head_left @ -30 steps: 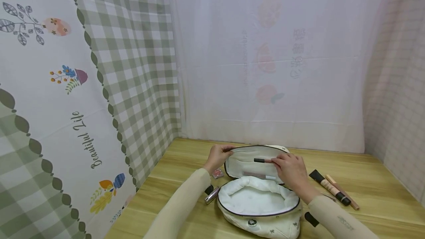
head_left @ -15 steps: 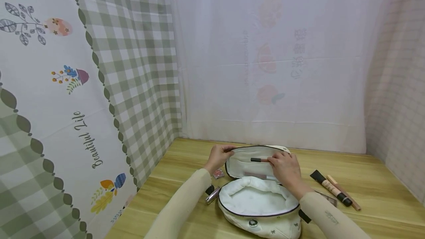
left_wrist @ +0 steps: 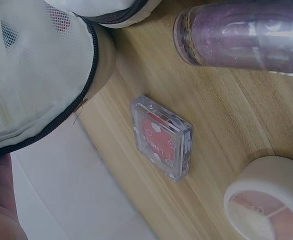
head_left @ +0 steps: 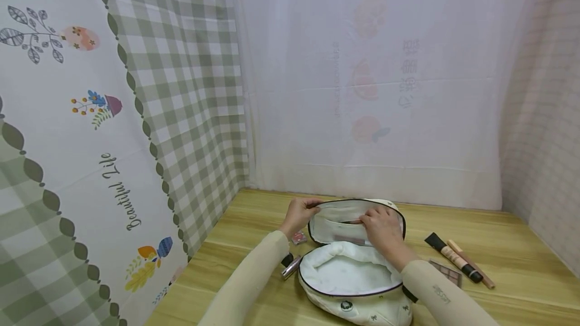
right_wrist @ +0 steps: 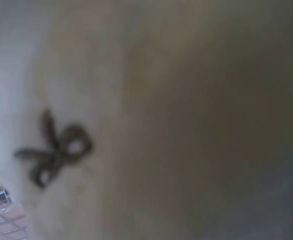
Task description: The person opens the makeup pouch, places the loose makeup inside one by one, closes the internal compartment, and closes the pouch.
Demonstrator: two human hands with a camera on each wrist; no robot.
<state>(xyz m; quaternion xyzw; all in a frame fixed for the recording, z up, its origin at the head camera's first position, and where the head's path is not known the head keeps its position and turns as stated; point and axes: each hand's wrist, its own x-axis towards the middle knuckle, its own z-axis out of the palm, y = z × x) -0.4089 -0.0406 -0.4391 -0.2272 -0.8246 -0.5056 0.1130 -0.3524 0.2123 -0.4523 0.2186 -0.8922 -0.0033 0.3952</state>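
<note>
A cream makeup bag [head_left: 312, 293] stands unzipped, its lid [head_left: 323, 229] raised at the back. My left hand [head_left: 300, 215] grips the lid's upper left edge; in the left wrist view part of that hand [left_wrist: 1, 210] shows beneath the zip of the mesh-lined lid [left_wrist: 41, 75]. With my right hand [head_left: 382, 228] I pinch a slim makeup stick [head_left: 351, 222], dark at its left end, at the opening of the lid's inner pocket. A pinkish flat item [head_left: 349, 240] shows lower in that pocket. The right wrist view is filled by blurred bag fabric [right_wrist: 56, 150] with a bow print.
Left of the bag lie a clear blush compact [left_wrist: 161, 140], a purple glittery tube [left_wrist: 241, 37] and a round white pot [left_wrist: 266, 200]. On the right are an eyeshadow palette [head_left: 447, 272], a black-capped tube [head_left: 453, 256] and a brown stick [head_left: 481, 273].
My right hand has moved left and slightly down with the makeup stick, whose dark end has gone from in front of the lid to the pocket opening. The left hand has stayed put.
</note>
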